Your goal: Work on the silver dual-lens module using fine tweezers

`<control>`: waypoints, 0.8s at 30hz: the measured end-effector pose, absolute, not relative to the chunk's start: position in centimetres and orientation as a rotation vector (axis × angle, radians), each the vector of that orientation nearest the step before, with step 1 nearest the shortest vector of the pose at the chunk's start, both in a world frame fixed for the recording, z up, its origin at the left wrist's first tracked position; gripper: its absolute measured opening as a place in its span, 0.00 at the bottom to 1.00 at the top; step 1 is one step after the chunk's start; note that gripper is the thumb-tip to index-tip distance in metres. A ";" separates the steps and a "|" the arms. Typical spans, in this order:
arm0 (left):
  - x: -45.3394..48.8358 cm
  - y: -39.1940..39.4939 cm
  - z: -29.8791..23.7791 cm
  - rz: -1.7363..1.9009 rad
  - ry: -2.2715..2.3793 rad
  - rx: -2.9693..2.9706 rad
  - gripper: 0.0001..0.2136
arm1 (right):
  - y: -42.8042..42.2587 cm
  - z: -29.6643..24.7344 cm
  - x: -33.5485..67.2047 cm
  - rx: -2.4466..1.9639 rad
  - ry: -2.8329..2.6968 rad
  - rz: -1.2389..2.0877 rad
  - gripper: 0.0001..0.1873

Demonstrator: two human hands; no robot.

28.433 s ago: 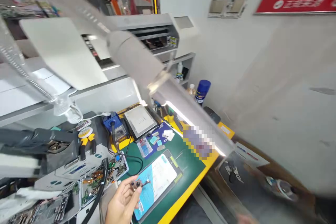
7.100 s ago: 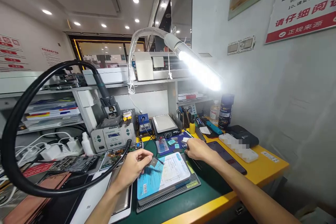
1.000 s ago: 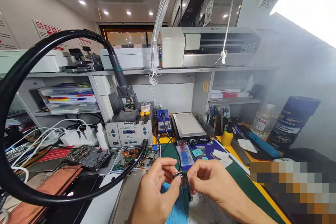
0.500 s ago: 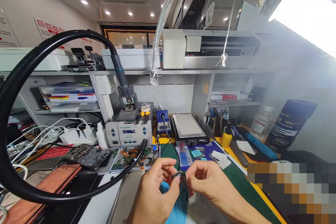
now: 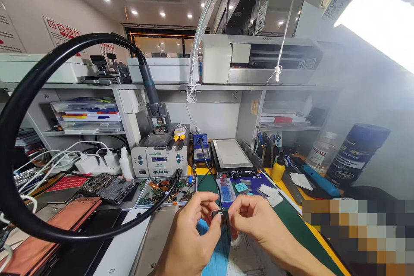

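Both my hands meet low in the middle, over a blue and white device point(image 5: 223, 254) lying on the green mat point(image 5: 291, 220). My left hand point(image 5: 190, 235) pinches a small dark metal part point(image 5: 217, 212) between thumb and fingers. From the right, the closed fingertips of my right hand point(image 5: 255, 220) pinch the same part, touching its right end. A thin dark strip hangs down from the part between the two hands.
A thick black hose point(image 5: 39, 108) loops across the left. Behind the hands stand a rework station point(image 5: 160, 159), a blue soldering stand point(image 5: 201, 147) and a hot plate point(image 5: 231, 155). Trays of circuit parts point(image 5: 161, 189) lie left; a dark spray can point(image 5: 352, 155) and bottles stand right. A bright lamp point(image 5: 371, 13) hangs overhead.
Over the last second both hands stay pinched on the small part and drift slightly right and down. Seven seconds ago my right hand was reaching to the mat behind the device.
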State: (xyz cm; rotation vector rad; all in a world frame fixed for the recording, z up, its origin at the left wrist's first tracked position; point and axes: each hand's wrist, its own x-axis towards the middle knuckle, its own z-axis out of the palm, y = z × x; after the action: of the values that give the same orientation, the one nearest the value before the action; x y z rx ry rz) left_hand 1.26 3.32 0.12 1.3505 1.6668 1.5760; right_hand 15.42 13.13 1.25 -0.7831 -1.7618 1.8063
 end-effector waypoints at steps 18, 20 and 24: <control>1.4 3.2 0.3 1.613 1.714 1.407 0.09 | 13.3 1.5 15.4 -0.774 -1.794 1.801 0.03; 1.4 3.3 0.1 1.598 1.720 1.412 0.10 | 13.2 1.5 15.3 -0.784 -1.799 1.788 0.03; 1.2 3.3 0.1 1.591 1.731 1.386 0.10 | 13.1 1.6 15.3 -0.777 -1.800 1.788 0.04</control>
State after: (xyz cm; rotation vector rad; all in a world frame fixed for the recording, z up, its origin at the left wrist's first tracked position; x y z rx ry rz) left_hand 1.23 3.35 0.10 1.3863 1.7311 1.5912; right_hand 15.34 13.11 1.57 -0.7768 -1.8001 1.7884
